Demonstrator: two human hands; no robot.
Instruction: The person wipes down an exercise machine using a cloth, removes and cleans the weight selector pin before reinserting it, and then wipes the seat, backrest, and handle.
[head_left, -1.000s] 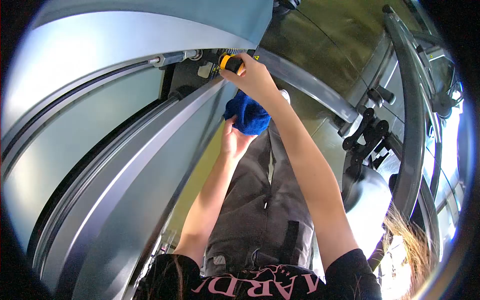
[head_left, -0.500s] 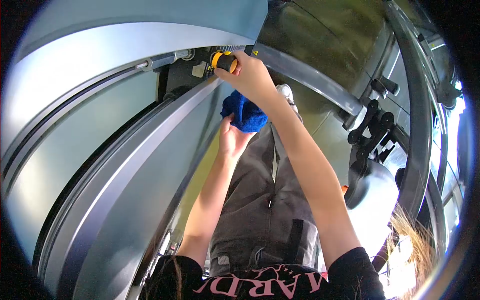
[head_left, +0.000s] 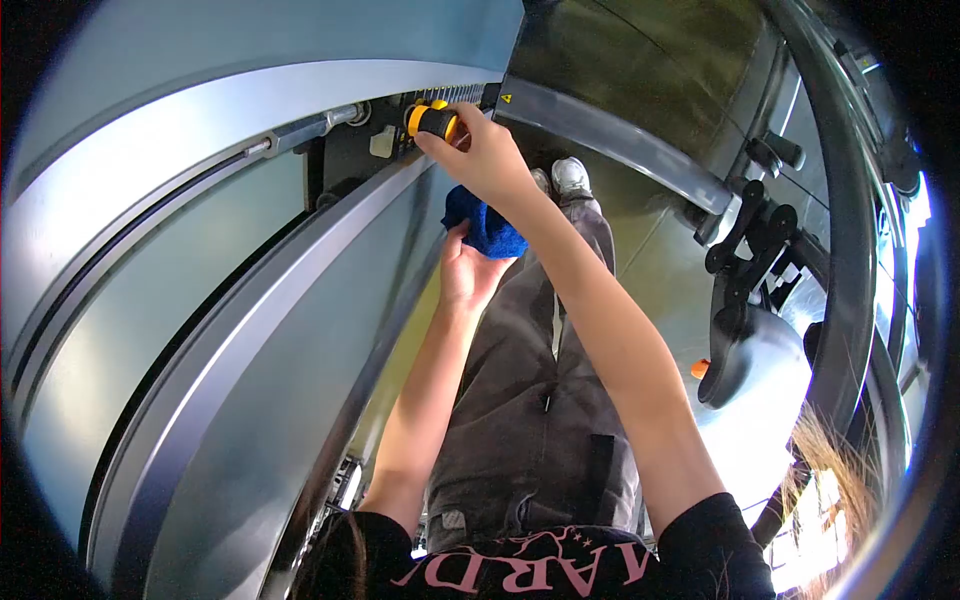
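Note:
My right hand (head_left: 488,160) reaches up to the machine with its thumb and fingers closed round a yellow and black knob (head_left: 432,122). The knob sits by the upper end of a silver curved rail (head_left: 335,215). Just below, my left hand (head_left: 470,272) holds a bunched blue cloth (head_left: 490,230), its thumb on the near side and the other fingers mostly hidden beneath. The cloth is apart from the knob, close under my right wrist.
A curved silver panel edge (head_left: 250,88) and a metal rod (head_left: 295,132) lie on the left. A grey curved bar (head_left: 620,135) with a yellow warning sticker (head_left: 507,98) crosses ahead. Black-framed equipment (head_left: 745,235) stands on the right. My white shoe (head_left: 571,175) is on the floor.
The camera view has shifted slightly, so the machine and knob appear a little further left. My right hand stays on the knob and my left hand keeps the cloth.

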